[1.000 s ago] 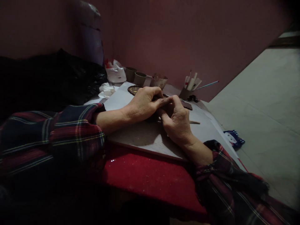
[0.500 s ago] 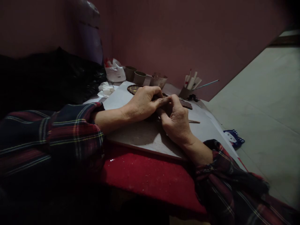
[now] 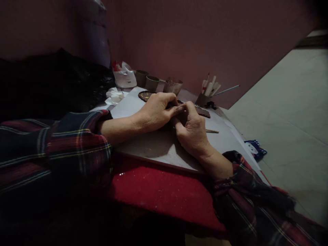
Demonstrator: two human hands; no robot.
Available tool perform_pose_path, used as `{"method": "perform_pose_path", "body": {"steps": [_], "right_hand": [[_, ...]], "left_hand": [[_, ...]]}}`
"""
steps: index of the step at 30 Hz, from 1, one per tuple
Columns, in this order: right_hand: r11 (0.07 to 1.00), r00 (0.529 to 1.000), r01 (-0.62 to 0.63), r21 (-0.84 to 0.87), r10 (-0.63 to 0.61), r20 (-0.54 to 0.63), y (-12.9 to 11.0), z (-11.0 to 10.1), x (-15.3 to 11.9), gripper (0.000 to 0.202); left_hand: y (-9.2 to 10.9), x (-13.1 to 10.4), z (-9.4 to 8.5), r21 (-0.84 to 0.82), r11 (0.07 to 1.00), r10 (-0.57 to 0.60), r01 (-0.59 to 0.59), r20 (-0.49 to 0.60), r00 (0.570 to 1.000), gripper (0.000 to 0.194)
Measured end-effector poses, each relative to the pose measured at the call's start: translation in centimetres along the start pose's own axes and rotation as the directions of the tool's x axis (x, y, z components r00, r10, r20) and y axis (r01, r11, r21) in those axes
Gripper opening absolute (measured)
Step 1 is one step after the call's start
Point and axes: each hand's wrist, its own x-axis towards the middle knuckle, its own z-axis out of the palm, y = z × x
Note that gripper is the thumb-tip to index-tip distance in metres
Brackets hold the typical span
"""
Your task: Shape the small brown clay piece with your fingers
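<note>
Showing in part, a dark piece [image 3: 182, 118] sits between the left hand [image 3: 158, 111] and the right hand [image 3: 193, 131], above a pale board [image 3: 148, 148]; their fingers curl inward and meet, though whether they clamp it I cannot tell. Beside the right hand a thin stick [image 3: 213, 131] juts out. Beyond, partly blocked by the hands, lie a yellow-specked dark disc [image 3: 144, 96] and a ragged-edged brown slab [image 3: 203, 112]. Behind stand two dull cups [image 3: 152, 83] and a white plastic bag [image 3: 124, 79], its mark too small to read.
</note>
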Motion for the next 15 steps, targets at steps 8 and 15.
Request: {"method": "perform_pose_path", "body": {"steps": [8, 15], "right_hand": [[1.0, 1.0, -0.005, -0.015, 0.005, 0.011, -0.04, -0.02, 0.06, 0.015], [1.0, 1.0, 0.001, -0.018, -0.001, 0.001, 0.05, 0.09, 0.06, 0.015]], "left_hand": [[0.06, 0.17, 0.02, 0.01, 1.0, 0.007, -0.008, 0.005, 1.0, 0.019], [0.07, 0.19, 0.02, 0.027, 0.999, 0.027, -0.027, -0.003, 1.0, 0.021]]}}
